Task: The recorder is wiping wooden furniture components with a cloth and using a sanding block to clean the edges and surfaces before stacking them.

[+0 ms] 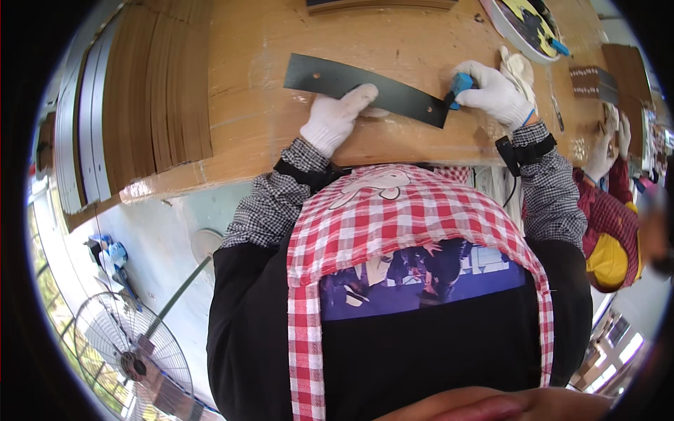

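A long, dark grey-green flat strip with a small hole toward each end lies slantwise over the table, its right end nearer me. My left hand, in a white knit glove, grips its near edge left of the middle, thumb on top and fingers partly hidden underneath. In my gloved right hand is a small blue block-shaped tool, pinched between thumb and fingers. A dark part of that tool meets the strip's right end. Whether it presses on the edge cannot be made out.
Tall stacked brown boards flank the wooden table on the left. At right are a loose white glove, a round white tray, a thin pointed tool and stacked dark strips. A co-worker's gloved hands are beyond.
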The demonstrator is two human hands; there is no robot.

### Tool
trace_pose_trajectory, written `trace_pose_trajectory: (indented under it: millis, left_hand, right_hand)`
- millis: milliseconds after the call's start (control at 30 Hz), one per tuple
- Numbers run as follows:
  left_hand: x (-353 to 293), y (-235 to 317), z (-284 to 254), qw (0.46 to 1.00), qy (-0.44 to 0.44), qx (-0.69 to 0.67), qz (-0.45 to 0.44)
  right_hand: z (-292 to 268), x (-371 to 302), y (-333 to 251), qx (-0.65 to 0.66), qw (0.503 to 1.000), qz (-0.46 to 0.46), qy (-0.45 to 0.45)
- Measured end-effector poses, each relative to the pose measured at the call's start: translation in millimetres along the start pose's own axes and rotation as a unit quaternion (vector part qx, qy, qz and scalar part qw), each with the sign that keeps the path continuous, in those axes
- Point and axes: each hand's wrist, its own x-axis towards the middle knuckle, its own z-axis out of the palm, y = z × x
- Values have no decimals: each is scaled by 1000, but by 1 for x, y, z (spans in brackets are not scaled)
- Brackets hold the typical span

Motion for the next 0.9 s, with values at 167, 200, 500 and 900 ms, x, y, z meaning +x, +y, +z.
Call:
trace_pose_trajectory:
  millis: [167,200,500,900]
  left_hand:
    - [6,7,-3,996,-35,-78,20]
    - [8,9,-3,996,-41,-77,17]
    - [-6,20,-6,987,-29,-152,34]
    - [-25,73,26,977,121,-80,153]
  right_hand:
    - [-18,-41,24,60,994,18,85]
    - [-19,-47,23,107,988,38,105]
    - [30,-47,16,551,829,-98,-8]
    - [82,-19,-64,8,925,-353,142]
